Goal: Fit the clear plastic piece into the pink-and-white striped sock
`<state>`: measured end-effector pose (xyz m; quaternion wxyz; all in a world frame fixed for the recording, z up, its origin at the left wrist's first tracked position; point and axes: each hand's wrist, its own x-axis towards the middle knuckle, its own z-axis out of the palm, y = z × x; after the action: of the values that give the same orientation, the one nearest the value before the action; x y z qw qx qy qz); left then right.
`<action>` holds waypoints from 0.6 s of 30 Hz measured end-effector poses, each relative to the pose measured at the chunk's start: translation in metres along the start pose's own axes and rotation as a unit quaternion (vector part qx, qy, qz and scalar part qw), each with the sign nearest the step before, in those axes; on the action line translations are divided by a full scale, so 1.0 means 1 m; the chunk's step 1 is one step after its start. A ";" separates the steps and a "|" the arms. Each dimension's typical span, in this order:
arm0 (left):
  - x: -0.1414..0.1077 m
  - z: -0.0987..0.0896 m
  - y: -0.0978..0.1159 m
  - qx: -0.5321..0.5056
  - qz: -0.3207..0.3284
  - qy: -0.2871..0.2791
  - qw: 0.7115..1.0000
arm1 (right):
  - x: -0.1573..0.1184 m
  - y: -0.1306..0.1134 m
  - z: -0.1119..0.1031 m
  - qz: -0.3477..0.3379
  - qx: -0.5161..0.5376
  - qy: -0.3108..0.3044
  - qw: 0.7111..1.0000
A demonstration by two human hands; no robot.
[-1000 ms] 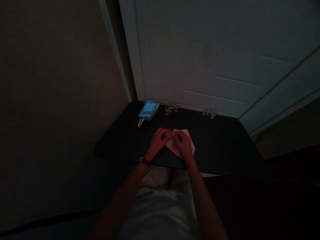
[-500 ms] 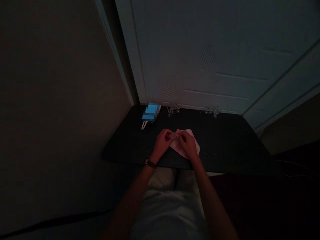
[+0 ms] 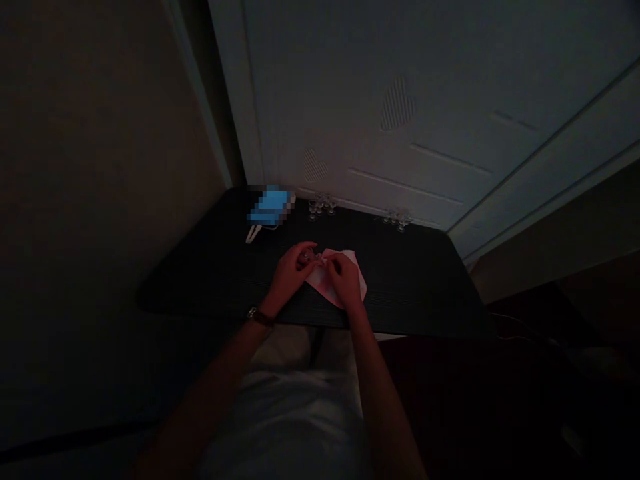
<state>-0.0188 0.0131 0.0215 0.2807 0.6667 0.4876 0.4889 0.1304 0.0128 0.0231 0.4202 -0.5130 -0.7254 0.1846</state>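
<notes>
Spread wider now, left hand [image 3: 291, 272] clamps clear piece [image 3: 308, 256]; right hand [image 3: 346, 279] pinches cloth [image 3: 324, 287] near table [image 3: 420, 287] edge.

No readable text, brand, number or sign, pixelated lit screen [image 3: 271, 207] beyond the left hand [image 3: 290, 272], its content illegible, watch [image 3: 253, 312] just behind that hand, its face too small and dark to read

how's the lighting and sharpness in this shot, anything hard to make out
Head view: dim overall, reddish on the left hand and right hand; lower right nearly black; phone screen bright but pixelated; clear pieces too small to identify.
</notes>
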 end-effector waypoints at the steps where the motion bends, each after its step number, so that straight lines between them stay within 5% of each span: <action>1: 0.000 -0.001 0.001 0.003 0.003 0.002 1.000 | 0.000 0.000 0.000 0.000 -0.002 0.000 1.000; 18: -0.001 -0.001 -0.002 0.018 -0.002 0.026 0.999 | 0.000 -0.001 0.000 -0.003 0.012 -0.003 1.000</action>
<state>-0.0203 0.0129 0.0199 0.2567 0.6575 0.5053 0.4965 0.1295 0.0119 0.0235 0.4244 -0.5051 -0.7261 0.1936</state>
